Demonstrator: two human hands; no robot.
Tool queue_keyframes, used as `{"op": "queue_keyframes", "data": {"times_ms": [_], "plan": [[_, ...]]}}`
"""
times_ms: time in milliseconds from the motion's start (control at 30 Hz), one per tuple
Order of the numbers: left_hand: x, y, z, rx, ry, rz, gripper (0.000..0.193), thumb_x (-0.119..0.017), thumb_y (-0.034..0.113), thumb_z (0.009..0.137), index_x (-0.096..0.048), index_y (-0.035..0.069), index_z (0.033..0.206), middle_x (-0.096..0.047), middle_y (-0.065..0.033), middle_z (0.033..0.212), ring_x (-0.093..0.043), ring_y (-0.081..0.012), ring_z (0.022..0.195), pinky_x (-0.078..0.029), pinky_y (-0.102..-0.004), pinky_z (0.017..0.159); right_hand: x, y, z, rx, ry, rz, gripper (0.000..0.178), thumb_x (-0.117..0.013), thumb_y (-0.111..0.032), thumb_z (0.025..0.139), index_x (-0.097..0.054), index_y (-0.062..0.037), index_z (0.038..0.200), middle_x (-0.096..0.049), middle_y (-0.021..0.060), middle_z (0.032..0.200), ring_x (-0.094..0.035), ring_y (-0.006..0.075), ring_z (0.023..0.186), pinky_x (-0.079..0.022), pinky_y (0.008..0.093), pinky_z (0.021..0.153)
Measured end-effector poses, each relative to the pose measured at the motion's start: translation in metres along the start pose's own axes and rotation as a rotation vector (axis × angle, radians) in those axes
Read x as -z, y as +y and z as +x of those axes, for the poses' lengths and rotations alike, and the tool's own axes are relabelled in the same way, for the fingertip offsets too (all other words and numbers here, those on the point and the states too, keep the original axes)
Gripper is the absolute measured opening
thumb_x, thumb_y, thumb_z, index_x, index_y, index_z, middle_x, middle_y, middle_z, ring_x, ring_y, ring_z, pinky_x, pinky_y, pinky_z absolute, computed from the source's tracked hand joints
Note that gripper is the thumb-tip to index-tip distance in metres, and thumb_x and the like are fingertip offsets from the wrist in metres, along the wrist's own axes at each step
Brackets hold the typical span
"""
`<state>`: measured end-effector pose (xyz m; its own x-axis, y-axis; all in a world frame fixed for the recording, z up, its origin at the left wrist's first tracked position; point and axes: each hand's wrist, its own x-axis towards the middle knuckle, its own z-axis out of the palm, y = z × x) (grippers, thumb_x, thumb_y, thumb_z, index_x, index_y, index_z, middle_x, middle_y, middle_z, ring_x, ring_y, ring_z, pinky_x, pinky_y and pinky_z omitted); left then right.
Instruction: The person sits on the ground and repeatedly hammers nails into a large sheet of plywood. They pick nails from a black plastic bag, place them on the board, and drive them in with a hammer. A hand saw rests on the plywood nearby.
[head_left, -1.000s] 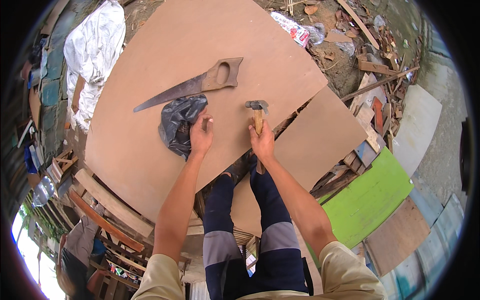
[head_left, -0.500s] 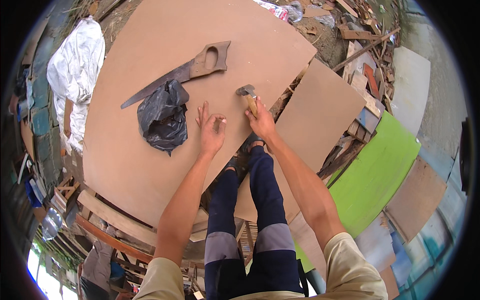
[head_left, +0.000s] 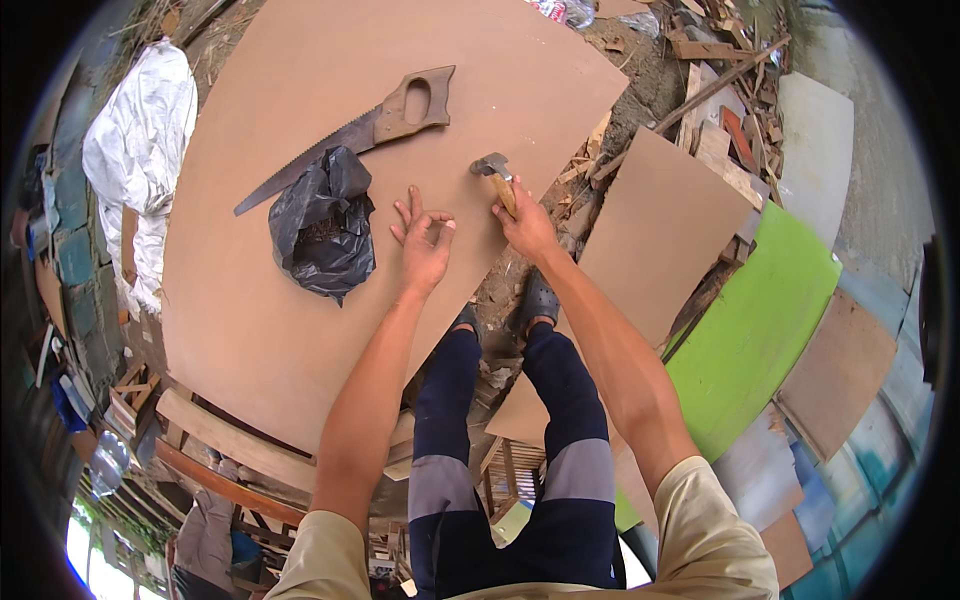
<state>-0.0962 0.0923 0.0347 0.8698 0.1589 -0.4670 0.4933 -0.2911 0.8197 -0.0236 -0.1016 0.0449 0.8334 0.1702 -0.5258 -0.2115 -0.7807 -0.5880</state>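
My right hand (head_left: 527, 225) grips the wooden handle of a claw hammer (head_left: 491, 168), its metal head just above the large brown board (head_left: 240, 330). To its left, my left hand (head_left: 428, 245) is over the same board, thumb and forefinger pinched together and the other fingers stretched out. Whatever sits in that pinch is too small to make out. Beside my left hand lies a crumpled black plastic bag (head_left: 345, 215), its mouth open on small dark brownish bits. A handsaw (head_left: 375, 128) with a wooden handle lies behind the bag, which partly covers its blade.
A smaller brown board (head_left: 665, 225) and a green panel (head_left: 755, 330) lie to the right. Scrap wood (head_left: 735, 130) is heaped at the far right. A white sack (head_left: 145, 140) lies at the left. My feet stand in the gap beside the large board.
My right foot and leg have shifted right, widening my stance. The smaller board has moved right, opening the gap beside the large board. Both hands keep nearly the same pose.
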Motion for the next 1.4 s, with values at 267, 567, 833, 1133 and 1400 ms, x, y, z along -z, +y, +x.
{"op": "queue_keyframes", "data": {"times_ms": [267,567,833,1133,1400], "plan": [[-0.002,0.002,-0.002,0.017,0.003,-0.008,0.009,-0.069,0.021,0.096,-0.067,0.014,0.101,-0.015,-0.0126,0.172,0.007,-0.0354,0.159,0.018,-0.0545,0.121,-0.014,0.023,0.002,0.094,0.056,0.034,0.065,-0.065,-0.020,0.099,-0.033,-0.0012,0.153,-0.067,0.0169,0.107,-0.066,0.0374,0.100,-0.050,0.0432,0.089],[-0.048,0.003,0.005,-0.051,0.568,-0.015,0.013,-0.067,0.023,0.098,-0.069,0.012,0.105,-0.055,-0.0074,0.150,-0.027,-0.0308,0.154,-0.002,-0.0513,0.126,-0.003,0.005,-0.012,-0.008,0.082,0.260,0.028,-0.066,-0.020,0.097,-0.055,-0.0076,0.119,-0.067,0.0164,0.097,-0.067,0.0361,0.090,-0.051,0.0444,0.082],[-0.025,0.009,0.034,-0.195,0.710,0.134,0.016,-0.073,0.019,0.092,-0.071,0.012,0.107,-0.071,-0.0038,0.109,-0.060,-0.0259,0.111,-0.035,-0.0452,0.105,0.015,-0.015,-0.001,0.070,-0.048,0.136,0.052,-0.061,-0.014,0.098,-0.043,0.0018,0.145,-0.055,0.0268,0.142,-0.048,0.0455,0.135,-0.040,0.0493,0.114],[-0.025,-0.005,0.067,-0.424,0.713,0.369,0.014,-0.069,0.011,0.086,-0.067,0.005,0.099,-0.070,-0.0083,0.094,-0.063,-0.0275,0.098,-0.038,-0.0433,0.093,-0.020,-0.039,0.036,0.396,-0.088,0.022,0.055,-0.057,-0.010,0.099,-0.039,0.0032,0.149,-0.050,0.0264,0.147,-0.039,0.0460,0.142,-0.034,0.0515,0.120],[-0.027,0.003,0.065,-0.437,0.665,0.435,0.012,-0.071,0.013,0.084,-0.068,0.008,0.094,-0.069,-0.0042,0.088,-0.062,-0.0229,0.090,-0.036,-0.0413,0.091,-0.040,-0.030,0.040,0.482,0.042,0.031,0.030,-0.054,0.002,0.093,-0.052,0.0038,0.123,-0.057,0.0216,0.142,-0.042,0.0391,0.142,-0.028,0.0497,0.123]]}}
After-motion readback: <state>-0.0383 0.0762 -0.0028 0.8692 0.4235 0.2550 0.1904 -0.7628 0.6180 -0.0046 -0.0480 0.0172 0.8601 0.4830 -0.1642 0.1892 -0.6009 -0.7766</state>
